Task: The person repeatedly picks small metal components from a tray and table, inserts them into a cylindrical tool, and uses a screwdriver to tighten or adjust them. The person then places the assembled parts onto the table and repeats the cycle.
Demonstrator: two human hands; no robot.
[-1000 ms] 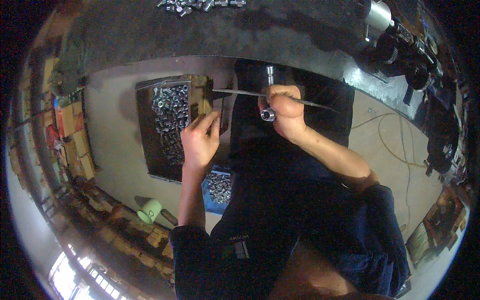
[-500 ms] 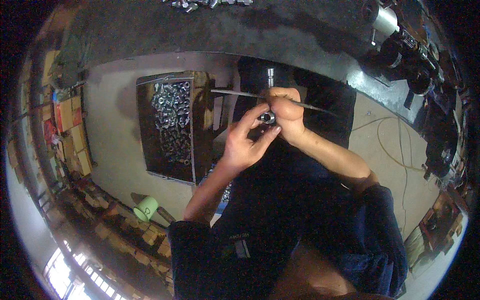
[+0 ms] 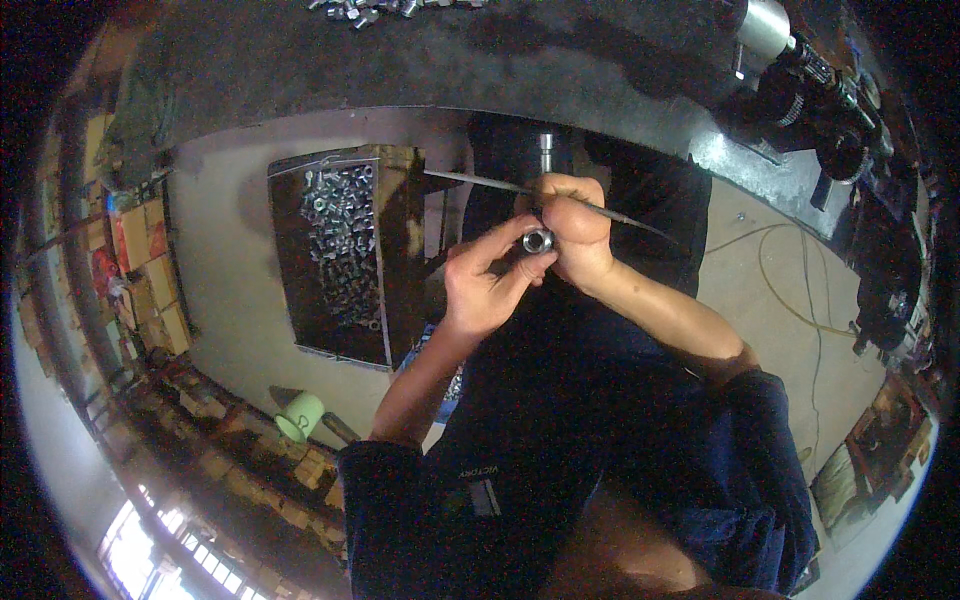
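In front of my body both hands are close together. My left hand (image 3: 485, 280) pinches a shiny ring-shaped metal fitting (image 3: 538, 241) between thumb and fingers, its hole facing up. Right beside it, my right hand (image 3: 578, 215) is closed around a long thin metal rod (image 3: 478, 181), which sticks out on both sides of the fist. A grooved silver cylinder (image 3: 546, 148) stands out beyond the far side of that fist; whether it joins the fitting is hidden. An open dark box (image 3: 402, 250) to the left holds many small metal fittings (image 3: 342, 225).
A dark workbench (image 3: 450, 65) runs across the far side, with loose metal fittings (image 3: 375, 8) on it. Machinery (image 3: 800, 90) stands at the far right. A green mug-like container (image 3: 299, 416) is at lower left. Cables (image 3: 770, 255) lie on the floor at right.
The ring-shaped fitting now faces up more squarely, and my left thumb and fingers have closed in around it. My right hand keeps its grip on the rod, almost unmoved.
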